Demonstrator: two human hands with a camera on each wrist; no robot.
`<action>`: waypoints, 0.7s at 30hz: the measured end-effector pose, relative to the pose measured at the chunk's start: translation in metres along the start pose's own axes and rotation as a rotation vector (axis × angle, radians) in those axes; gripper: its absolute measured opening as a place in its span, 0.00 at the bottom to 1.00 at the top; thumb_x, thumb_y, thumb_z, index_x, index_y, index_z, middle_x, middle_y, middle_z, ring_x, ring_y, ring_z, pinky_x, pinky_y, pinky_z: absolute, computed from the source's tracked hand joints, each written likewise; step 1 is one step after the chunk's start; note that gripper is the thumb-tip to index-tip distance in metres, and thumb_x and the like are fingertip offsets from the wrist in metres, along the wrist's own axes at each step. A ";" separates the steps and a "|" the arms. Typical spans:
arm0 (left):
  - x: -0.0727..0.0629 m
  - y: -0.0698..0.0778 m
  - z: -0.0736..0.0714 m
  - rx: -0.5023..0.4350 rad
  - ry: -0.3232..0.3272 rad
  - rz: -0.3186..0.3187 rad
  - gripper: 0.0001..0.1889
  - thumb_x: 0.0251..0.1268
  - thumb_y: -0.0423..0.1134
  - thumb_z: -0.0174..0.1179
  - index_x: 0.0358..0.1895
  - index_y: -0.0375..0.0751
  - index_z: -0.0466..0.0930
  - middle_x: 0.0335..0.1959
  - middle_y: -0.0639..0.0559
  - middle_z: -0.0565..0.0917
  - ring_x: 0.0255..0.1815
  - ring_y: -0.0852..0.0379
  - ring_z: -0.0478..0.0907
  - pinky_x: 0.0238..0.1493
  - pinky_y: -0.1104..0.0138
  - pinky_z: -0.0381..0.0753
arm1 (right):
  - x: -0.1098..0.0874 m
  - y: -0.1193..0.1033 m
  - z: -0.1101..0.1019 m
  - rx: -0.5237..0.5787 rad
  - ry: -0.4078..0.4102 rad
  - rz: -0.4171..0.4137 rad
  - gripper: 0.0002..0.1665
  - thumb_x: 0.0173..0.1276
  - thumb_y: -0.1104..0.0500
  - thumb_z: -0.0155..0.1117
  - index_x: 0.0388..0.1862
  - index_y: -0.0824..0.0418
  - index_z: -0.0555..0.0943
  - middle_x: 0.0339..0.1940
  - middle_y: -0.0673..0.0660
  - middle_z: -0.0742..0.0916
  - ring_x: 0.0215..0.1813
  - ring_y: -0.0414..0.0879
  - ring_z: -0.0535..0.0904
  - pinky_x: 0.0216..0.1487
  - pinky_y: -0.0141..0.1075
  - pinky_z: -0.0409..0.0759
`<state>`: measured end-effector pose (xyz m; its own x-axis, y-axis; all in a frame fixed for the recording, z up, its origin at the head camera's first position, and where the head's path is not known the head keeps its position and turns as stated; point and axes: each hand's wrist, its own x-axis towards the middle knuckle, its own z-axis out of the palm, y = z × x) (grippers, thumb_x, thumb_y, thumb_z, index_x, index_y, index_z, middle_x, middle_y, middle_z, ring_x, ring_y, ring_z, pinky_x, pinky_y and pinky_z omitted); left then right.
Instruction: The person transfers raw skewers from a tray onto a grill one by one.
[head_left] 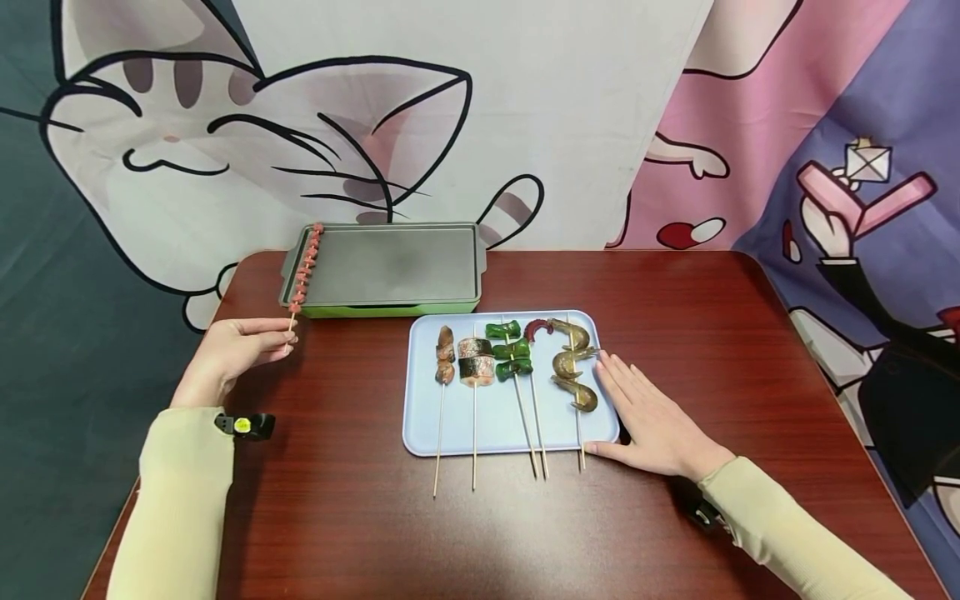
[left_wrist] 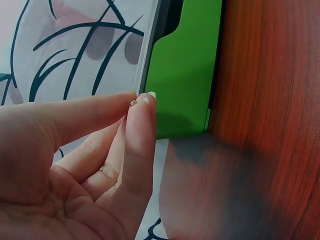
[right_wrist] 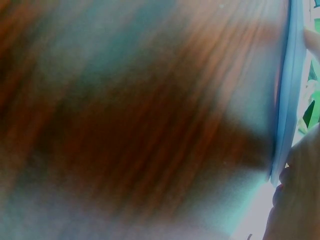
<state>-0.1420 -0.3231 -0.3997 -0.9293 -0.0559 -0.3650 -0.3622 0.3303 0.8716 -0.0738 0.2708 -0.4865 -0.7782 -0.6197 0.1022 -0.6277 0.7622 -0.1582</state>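
My left hand point(head_left: 240, 354) pinches the bare stick end of a skewer of pinkish-red meat pieces point(head_left: 302, 279). That skewer lies along the left side of a grey-topped griddle point(head_left: 390, 262) with a green base. In the left wrist view, the stick's tip point(left_wrist: 133, 103) shows between thumb and fingertip, beside the green wall point(left_wrist: 185, 75). With fingers straight, my right hand point(head_left: 660, 421) rests against the right edge of a light blue tray point(head_left: 427, 425); the right wrist view catches the tray's rim point(right_wrist: 290, 85) and part of the hand.
On the tray lie skewers of brown meat point(head_left: 445, 354), fish point(head_left: 476, 361), green pepper point(head_left: 512, 350), a dark red curled tentacle point(head_left: 536, 327) and shrimp point(head_left: 573, 364). Their sticks overhang the near rim. A brown wooden table point(head_left: 337, 517) carries everything, with a cartoon-print cloth point(head_left: 570, 108) behind.
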 end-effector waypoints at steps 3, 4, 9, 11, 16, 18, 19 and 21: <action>-0.001 0.000 -0.001 0.000 -0.008 -0.005 0.26 0.74 0.35 0.63 0.69 0.25 0.71 0.36 0.64 0.87 0.38 0.69 0.86 0.47 0.68 0.86 | 0.000 0.000 0.000 -0.002 0.006 -0.006 0.69 0.62 0.23 0.61 0.80 0.73 0.55 0.81 0.68 0.59 0.80 0.62 0.53 0.78 0.55 0.54; -0.001 0.000 -0.001 0.005 -0.006 -0.007 0.27 0.74 0.37 0.63 0.69 0.25 0.71 0.36 0.64 0.87 0.38 0.69 0.86 0.48 0.68 0.86 | 0.000 0.000 0.000 -0.001 0.006 -0.007 0.69 0.62 0.23 0.61 0.80 0.73 0.55 0.81 0.68 0.59 0.80 0.62 0.54 0.78 0.55 0.54; -0.007 0.005 -0.001 0.034 0.073 0.005 0.32 0.71 0.47 0.66 0.70 0.28 0.72 0.36 0.68 0.86 0.39 0.69 0.86 0.45 0.72 0.85 | 0.000 0.000 0.000 0.001 0.003 -0.007 0.68 0.63 0.23 0.61 0.80 0.73 0.55 0.81 0.68 0.59 0.80 0.62 0.53 0.79 0.55 0.54; -0.012 0.010 0.000 0.039 0.138 0.016 0.35 0.69 0.52 0.67 0.70 0.31 0.73 0.40 0.67 0.85 0.41 0.70 0.85 0.45 0.74 0.84 | 0.000 0.000 0.000 0.000 0.004 -0.007 0.69 0.62 0.22 0.61 0.80 0.73 0.55 0.81 0.68 0.59 0.80 0.62 0.53 0.79 0.54 0.53; -0.026 0.027 0.008 0.071 0.240 0.038 0.40 0.64 0.62 0.65 0.72 0.40 0.73 0.61 0.50 0.78 0.49 0.70 0.83 0.54 0.73 0.81 | 0.000 0.001 0.002 -0.001 0.001 0.002 0.69 0.62 0.22 0.61 0.80 0.72 0.55 0.81 0.67 0.59 0.81 0.61 0.52 0.79 0.54 0.52; -0.031 0.033 0.013 0.071 0.234 0.055 0.40 0.65 0.63 0.65 0.73 0.41 0.73 0.65 0.47 0.76 0.51 0.69 0.82 0.56 0.72 0.80 | 0.000 0.001 0.002 -0.001 -0.001 0.003 0.69 0.61 0.22 0.61 0.80 0.72 0.55 0.81 0.67 0.58 0.81 0.61 0.52 0.79 0.54 0.52; -0.034 0.036 0.015 0.063 0.225 0.065 0.39 0.65 0.62 0.65 0.73 0.42 0.73 0.66 0.47 0.76 0.51 0.69 0.82 0.57 0.72 0.80 | 0.000 0.001 0.002 0.000 -0.002 0.003 0.69 0.61 0.22 0.61 0.80 0.72 0.55 0.81 0.67 0.58 0.81 0.61 0.52 0.79 0.54 0.52; -0.039 0.040 0.020 0.057 0.206 0.087 0.38 0.65 0.61 0.65 0.73 0.42 0.73 0.65 0.50 0.78 0.51 0.70 0.82 0.57 0.72 0.80 | 0.000 0.001 0.002 -0.001 -0.001 0.000 0.69 0.62 0.22 0.61 0.80 0.72 0.55 0.81 0.67 0.59 0.81 0.61 0.52 0.79 0.54 0.52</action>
<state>-0.1186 -0.2885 -0.3570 -0.9541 -0.2138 -0.2098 -0.2809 0.3948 0.8748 -0.0747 0.2712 -0.4883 -0.7781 -0.6199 0.1012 -0.6278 0.7624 -0.1567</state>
